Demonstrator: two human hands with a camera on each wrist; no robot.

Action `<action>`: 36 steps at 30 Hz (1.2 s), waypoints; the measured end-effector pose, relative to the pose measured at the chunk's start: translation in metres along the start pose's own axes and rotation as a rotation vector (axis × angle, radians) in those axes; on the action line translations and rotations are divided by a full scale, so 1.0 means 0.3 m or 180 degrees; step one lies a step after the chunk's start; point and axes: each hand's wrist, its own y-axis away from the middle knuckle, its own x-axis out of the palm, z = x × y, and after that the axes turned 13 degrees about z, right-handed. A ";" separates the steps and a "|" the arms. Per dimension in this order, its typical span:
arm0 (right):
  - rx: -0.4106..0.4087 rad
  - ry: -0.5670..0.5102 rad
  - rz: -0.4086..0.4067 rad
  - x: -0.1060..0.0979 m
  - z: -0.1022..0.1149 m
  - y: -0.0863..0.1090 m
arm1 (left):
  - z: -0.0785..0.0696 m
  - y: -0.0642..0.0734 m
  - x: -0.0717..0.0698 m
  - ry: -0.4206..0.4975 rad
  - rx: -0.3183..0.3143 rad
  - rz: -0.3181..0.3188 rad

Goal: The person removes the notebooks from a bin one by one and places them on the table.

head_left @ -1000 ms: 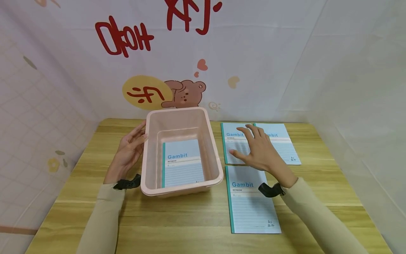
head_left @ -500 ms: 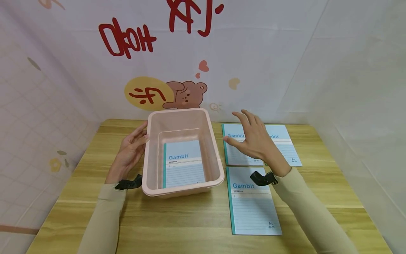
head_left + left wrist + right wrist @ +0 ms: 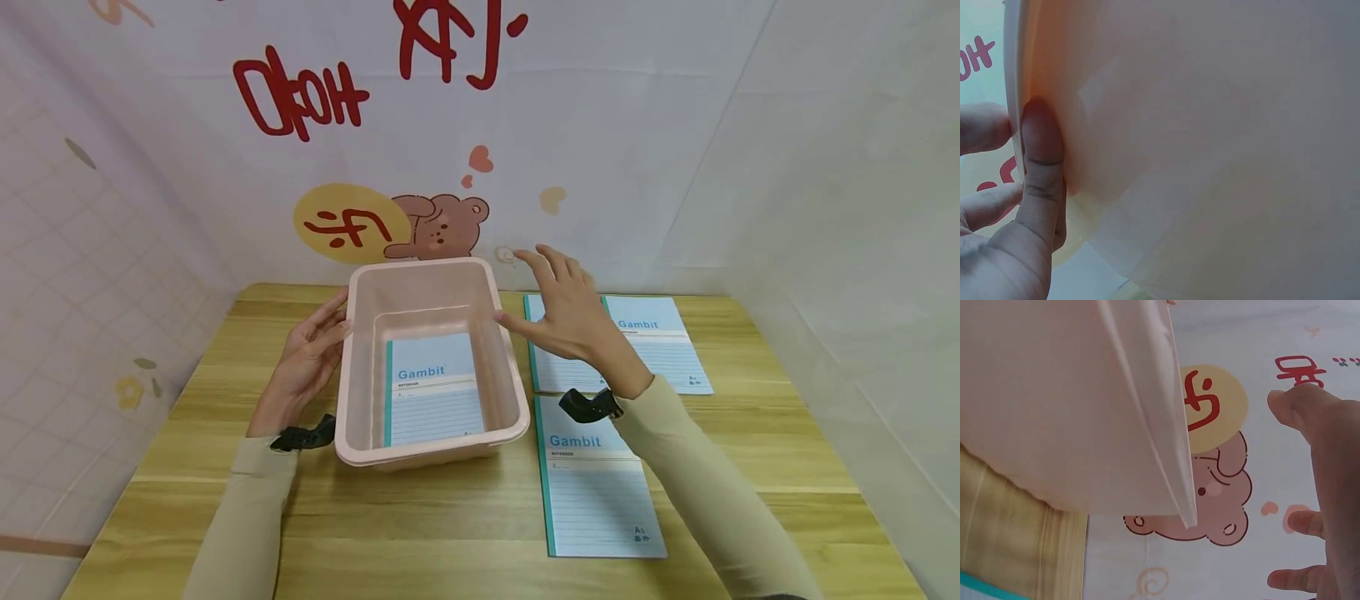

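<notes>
My left hand (image 3: pixel 307 358) pinches the left rim of a pale pink plastic bin (image 3: pixel 435 451); the left wrist view has its fingers on both sides of the rim. Inside the bin lies a light blue Gambit notebook (image 3: pixel 435 404) with a teal spine. On the other side, my right hand (image 3: pixel 566 317) holds nothing, its fingers spread. In the head view its thumb overlaps the bin's right rim, while the right wrist view shows a gap between hand and bin (image 3: pixel 1085 412). Below that hand is a partly covered notebook (image 3: pixel 558 371).
Two more matching notebooks lie on the wooden table (image 3: pixel 420 533): a back right notebook (image 3: pixel 656 354) and a front notebook (image 3: pixel 603 508). Behind the table hangs a white cloth backdrop (image 3: pixel 622 125) with red lettering and a printed bear.
My right hand has moved left from over the back notebooks to beside the bin's right rim, uncovering more of the back right notebook. The left hand keeps its grip on the bin.
</notes>
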 end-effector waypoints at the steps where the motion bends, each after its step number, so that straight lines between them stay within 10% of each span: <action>1: -0.0002 0.0000 0.0023 0.000 0.006 -0.008 | 0.000 0.000 0.001 0.0006 -0.0009 -0.0009; 36: -0.0030 0.0571 0.0783 0.116 0.302 -0.314 | -0.003 0.002 0.001 -0.0008 -0.0015 0.0007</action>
